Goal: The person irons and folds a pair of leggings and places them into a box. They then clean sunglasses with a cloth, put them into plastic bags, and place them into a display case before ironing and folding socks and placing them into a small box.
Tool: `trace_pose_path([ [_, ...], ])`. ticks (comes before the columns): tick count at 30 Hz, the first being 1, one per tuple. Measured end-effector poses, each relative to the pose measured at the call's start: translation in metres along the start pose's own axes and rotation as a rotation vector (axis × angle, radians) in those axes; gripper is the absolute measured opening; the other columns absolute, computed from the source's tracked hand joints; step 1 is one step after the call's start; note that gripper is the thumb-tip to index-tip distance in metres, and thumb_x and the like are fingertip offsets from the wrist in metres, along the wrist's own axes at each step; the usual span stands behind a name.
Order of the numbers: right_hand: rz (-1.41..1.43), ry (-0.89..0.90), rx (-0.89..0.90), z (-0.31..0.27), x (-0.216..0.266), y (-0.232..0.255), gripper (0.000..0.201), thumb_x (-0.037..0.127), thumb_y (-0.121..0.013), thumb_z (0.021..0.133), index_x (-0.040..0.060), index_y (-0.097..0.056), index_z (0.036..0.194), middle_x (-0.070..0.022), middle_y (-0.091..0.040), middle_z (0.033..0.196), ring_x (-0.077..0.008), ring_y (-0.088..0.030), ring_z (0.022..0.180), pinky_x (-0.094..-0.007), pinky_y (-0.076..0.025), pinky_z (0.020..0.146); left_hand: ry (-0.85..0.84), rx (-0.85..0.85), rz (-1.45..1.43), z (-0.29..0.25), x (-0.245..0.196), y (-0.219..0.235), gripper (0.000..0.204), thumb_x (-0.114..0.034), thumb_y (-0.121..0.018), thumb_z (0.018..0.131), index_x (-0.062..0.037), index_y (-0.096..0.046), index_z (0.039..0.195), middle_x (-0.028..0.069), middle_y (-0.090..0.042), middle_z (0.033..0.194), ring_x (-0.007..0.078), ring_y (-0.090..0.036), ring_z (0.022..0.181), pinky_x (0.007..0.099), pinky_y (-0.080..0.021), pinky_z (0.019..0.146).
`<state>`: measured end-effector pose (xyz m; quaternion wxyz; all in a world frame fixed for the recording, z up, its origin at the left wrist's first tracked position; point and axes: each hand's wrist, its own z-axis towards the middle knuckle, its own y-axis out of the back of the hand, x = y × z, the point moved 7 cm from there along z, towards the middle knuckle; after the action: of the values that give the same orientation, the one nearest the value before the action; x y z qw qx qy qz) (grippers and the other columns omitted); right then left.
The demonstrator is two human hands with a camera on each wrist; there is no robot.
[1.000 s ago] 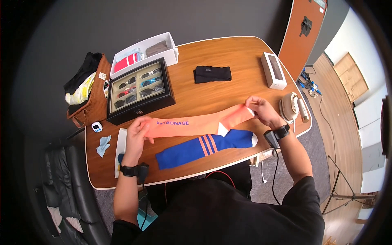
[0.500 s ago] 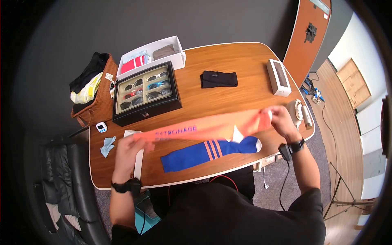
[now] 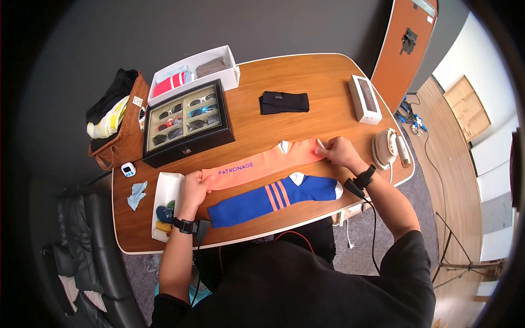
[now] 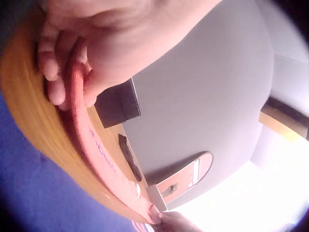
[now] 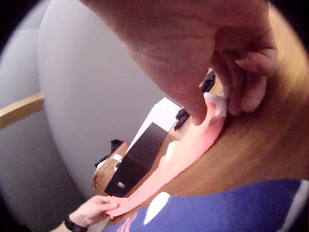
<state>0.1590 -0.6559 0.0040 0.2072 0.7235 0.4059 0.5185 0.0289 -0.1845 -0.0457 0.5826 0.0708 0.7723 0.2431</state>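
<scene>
An orange sock (image 3: pixel 262 163) with purple lettering is stretched between both hands, just behind a blue sock (image 3: pixel 246 205) with orange stripes that lies flat on the table. My left hand (image 3: pixel 194 191) pinches the cuff of the orange sock; in the left wrist view the thumb and fingers of the left hand (image 4: pixel 101 43) are on its edge. At the toe, my right hand (image 3: pixel 343 153) pinches the white tip; the right wrist view shows the right hand (image 5: pixel 193 53) with thumb and fingers around that white toe (image 5: pixel 216 102).
Behind lie a folded black cloth (image 3: pixel 284 103), a sunglasses case (image 3: pixel 188 123) and a white box of clothes (image 3: pixel 234 76). A narrow white box (image 3: pixel 365 101) and a cream appliance (image 3: pixel 386 147) stand right. A white tray (image 3: pixel 168 188) is beside the left forearm.
The orange sock has come down closer to the table behind the blue sock, and its white heel now points backward. Both hands still hold its ends. More of the white tray shows.
</scene>
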Motion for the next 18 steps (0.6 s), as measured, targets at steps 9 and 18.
trace_pose_path([
  [9,-0.084,0.098,-0.093,0.027,-0.027,0.006,0.041,0.037,-0.070,0.098,-0.0009,-0.080,0.087,-0.0184,-0.077,0.075,-0.0332,-0.078,0.072,-0.0457,-0.062,0.074,-0.083,-0.012,0.114,-0.009,0.004,0.000,0.015,-0.010,-0.078,0.097,0.0034,-0.076,0.102,0.0098,-0.078,0.080,0.0123,-0.068,0.060,0.0295,-0.051,0.056],
  [18,0.604,-0.010,0.304,0.013,-0.059,-0.014,0.044,0.050,-0.080,0.098,0.0059,-0.082,0.097,-0.0044,-0.076,0.078,-0.0107,-0.070,0.069,-0.0255,-0.051,0.058,-0.089,-0.023,0.104,-0.027,0.008,0.005,0.021,-0.012,-0.078,0.098,0.0032,-0.067,0.087,0.0116,-0.070,0.072,0.0118,-0.063,0.060,0.0321,-0.047,0.055],
])
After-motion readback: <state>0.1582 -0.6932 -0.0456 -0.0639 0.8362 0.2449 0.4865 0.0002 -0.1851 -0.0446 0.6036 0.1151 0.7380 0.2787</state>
